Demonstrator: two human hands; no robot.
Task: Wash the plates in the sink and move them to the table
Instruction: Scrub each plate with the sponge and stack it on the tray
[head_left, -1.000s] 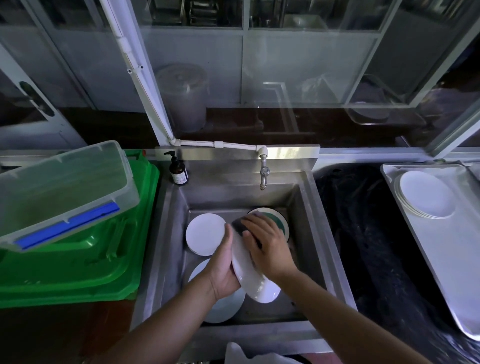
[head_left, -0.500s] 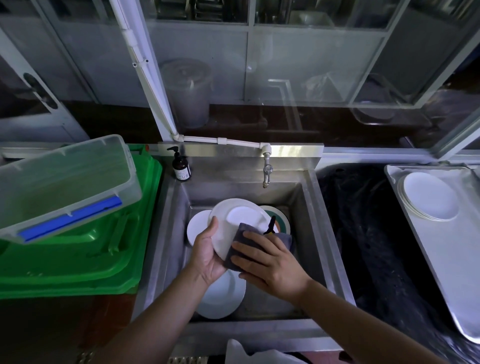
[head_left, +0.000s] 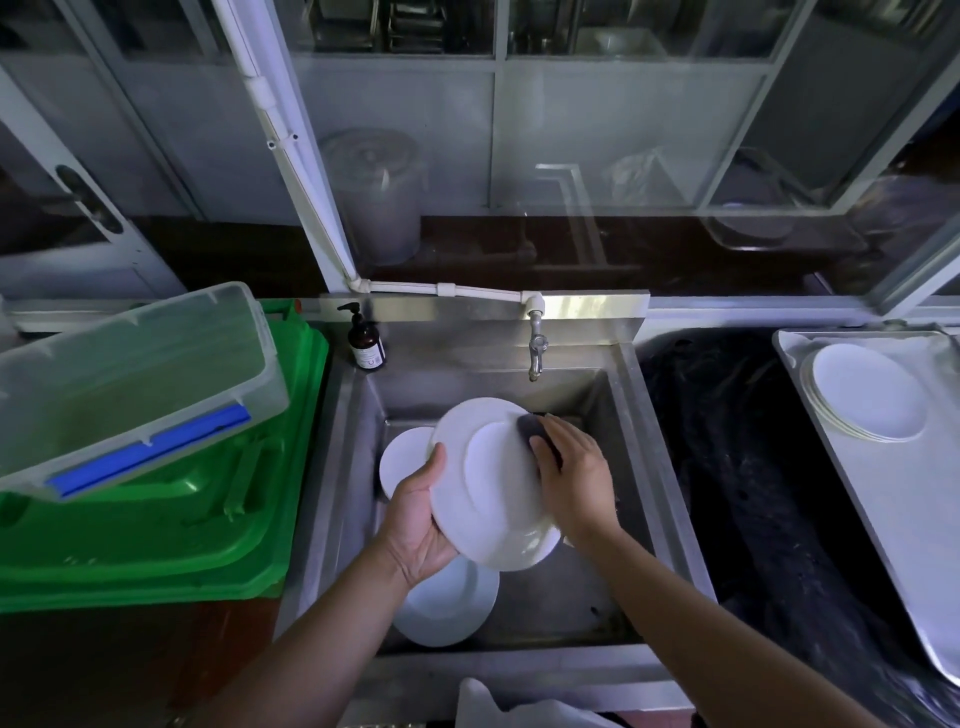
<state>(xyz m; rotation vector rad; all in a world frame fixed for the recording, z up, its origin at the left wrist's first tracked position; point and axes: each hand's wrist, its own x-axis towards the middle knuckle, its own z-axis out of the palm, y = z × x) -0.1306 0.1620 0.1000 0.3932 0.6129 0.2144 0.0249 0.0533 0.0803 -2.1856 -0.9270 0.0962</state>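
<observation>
1. My left hand (head_left: 421, 525) grips the white plate (head_left: 488, 483) by its left rim, thumb curled over the front edge, holding it tilted up above the sink (head_left: 670, 499).
2. My right hand (head_left: 571, 478) presses a dark sponge (head_left: 535, 431) flat against the plate's upper right side, fingers bent over the sponge. I judge this plate is mid-scrub, not yet rinsed; the tap (head_left: 536, 348) at the back of the sink shows no running water.
3. Still to wash, as far as I can see: one plate on the sink floor (head_left: 452, 608) at the near side, under my left wrist, and another plate (head_left: 402, 457) lying toward the sink's left wall, partly behind the one I hold.
4. Already done, I take it: a small stack of white plates (head_left: 867, 395) on a metal tray (head_left: 914, 519) well to the right of the sink, with a dark surface (head_left: 753, 467) between. Whether that tray stands on the table I cannot tell.
5. On the sink's back left corner stands a brown pump bottle (head_left: 366, 343).
6. Left of the sink lies a green plastic lid (head_left: 171, 530) with a clear lidded container (head_left: 130, 379) tilted on top.
7. Behind the sink, a white pipe (head_left: 280, 135) slopes down to the tap, in front of glass panels (head_left: 597, 119) with dim shelving beyond.
</observation>
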